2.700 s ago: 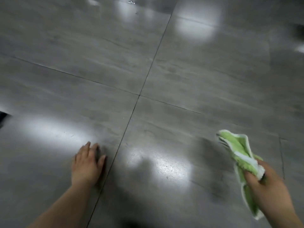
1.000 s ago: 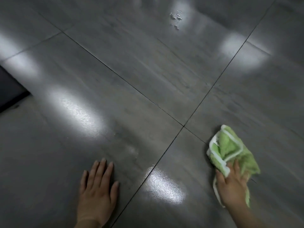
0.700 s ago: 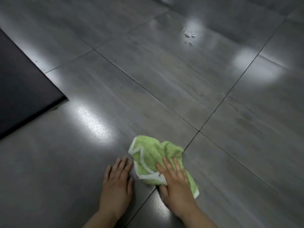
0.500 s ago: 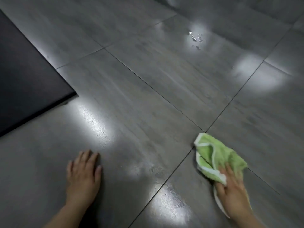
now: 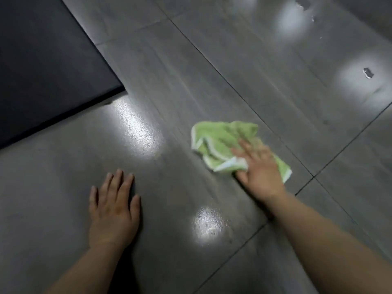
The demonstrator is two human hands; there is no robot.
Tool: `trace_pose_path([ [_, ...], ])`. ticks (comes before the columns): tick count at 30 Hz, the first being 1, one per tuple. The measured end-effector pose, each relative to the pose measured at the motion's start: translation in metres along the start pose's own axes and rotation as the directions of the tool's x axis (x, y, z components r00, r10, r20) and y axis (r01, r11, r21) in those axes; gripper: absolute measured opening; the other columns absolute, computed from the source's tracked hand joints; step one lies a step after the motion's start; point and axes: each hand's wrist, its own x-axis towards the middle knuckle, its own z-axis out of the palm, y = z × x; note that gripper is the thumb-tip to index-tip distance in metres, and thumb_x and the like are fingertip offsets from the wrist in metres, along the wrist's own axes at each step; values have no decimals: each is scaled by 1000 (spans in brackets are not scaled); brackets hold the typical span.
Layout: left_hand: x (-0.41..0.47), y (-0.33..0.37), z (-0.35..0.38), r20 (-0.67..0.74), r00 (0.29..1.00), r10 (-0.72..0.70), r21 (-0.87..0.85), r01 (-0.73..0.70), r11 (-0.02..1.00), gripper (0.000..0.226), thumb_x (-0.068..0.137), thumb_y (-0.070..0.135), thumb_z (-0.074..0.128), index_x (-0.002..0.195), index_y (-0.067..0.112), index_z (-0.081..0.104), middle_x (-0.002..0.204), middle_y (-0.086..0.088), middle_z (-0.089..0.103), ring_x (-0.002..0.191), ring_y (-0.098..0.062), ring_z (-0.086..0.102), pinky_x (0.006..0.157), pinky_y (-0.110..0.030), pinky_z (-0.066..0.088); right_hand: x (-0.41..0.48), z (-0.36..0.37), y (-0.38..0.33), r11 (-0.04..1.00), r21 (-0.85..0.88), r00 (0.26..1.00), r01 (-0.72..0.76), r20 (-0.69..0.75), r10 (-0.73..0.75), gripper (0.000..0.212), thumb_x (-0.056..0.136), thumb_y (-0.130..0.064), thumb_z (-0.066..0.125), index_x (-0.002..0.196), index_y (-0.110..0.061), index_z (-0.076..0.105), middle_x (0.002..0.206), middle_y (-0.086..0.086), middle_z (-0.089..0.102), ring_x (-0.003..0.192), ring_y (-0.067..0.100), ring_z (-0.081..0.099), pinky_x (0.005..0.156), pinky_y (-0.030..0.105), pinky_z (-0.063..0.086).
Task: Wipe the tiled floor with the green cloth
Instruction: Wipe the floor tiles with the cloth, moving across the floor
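The green cloth [image 5: 218,139], edged in white and crumpled, lies on the grey tiled floor [image 5: 180,85] right of centre. My right hand [image 5: 257,166] presses down on the cloth's near right part, fingers spread over it and thumb under its white hem; hand and cloth are blurred by motion. My left hand [image 5: 113,206] rests flat on the floor at lower left, fingers apart, holding nothing, well clear of the cloth.
A dark mat or panel [image 5: 42,66] covers the upper left corner, its edge running diagonally. Water drops [image 5: 368,72] sit in the light reflections at upper right. Tile joints cross near the cloth's right side [image 5: 314,177].
The cloth and my right hand have slid left and forward across the tile joint onto the middle tile. My left hand stays flat on the floor. The view has shifted, showing more of the dark mat.
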Motion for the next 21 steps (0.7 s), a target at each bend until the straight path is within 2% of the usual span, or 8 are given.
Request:
trace_pose_path([
  [3,0,-2,1,-10,999,44,28,-44,999,54,80,33,31,121,5,52,130,-23,54,124,-23,28,108,-11,-16,17,-25,60,846,93,851,-525,61,522,71,75,-41,28,141,-15,32,154,7,20,142,35,11,115,44,8],
  [7,1,-2,1,4,999,51,47,-52,998,51,80,31,32,120,5,51,128,-24,55,123,-24,27,109,-13,-15,53,-28,33,610,210,639,-764,122,759,52,95,-28,32,145,-15,21,157,3,6,143,33,-5,116,44,-4],
  [9,1,-2,1,16,999,49,62,-50,997,52,81,31,32,121,4,51,129,-24,54,123,-23,26,109,-13,-15,65,-17,-17,707,202,735,-678,147,662,53,95,-26,36,144,-16,22,157,1,6,143,31,-5,115,45,-2],
  [12,1,-2,1,-3,999,46,64,-46,997,54,81,31,30,122,4,51,131,-24,52,125,-25,27,108,-11,-16,43,8,-108,929,242,957,-281,144,252,54,87,-27,47,140,-24,34,155,0,17,144,27,5,115,46,6],
  [14,-1,-2,0,-2,1000,31,69,-31,997,57,81,33,27,124,5,50,134,-23,50,128,-30,34,107,-10,-17,12,15,-133,984,163,996,67,53,-77,51,72,-33,49,122,-26,57,138,5,51,133,31,39,106,52,32],
  [16,0,0,-3,-6,1000,24,75,-23,997,59,80,35,25,125,5,49,136,-22,47,129,-34,37,106,-9,-18,-14,12,-102,975,138,977,174,97,-188,56,61,-37,39,113,-30,60,121,3,65,122,29,49,97,46,43],
  [18,-1,2,-4,4,1000,30,75,-30,997,62,80,37,25,126,4,48,137,-23,46,130,-36,36,105,-8,-19,-52,7,-35,988,105,988,110,94,-120,56,63,-35,40,117,-28,49,124,7,62,125,29,36,99,46,38],
  [21,-2,4,-4,-15,999,34,80,-32,996,69,77,44,22,128,5,46,141,-22,41,134,-35,30,104,-8,-21,-122,-21,63,929,39,928,-369,75,365,65,70,-36,34,126,-8,51,134,23,49,129,45,32,101,60,36],
])
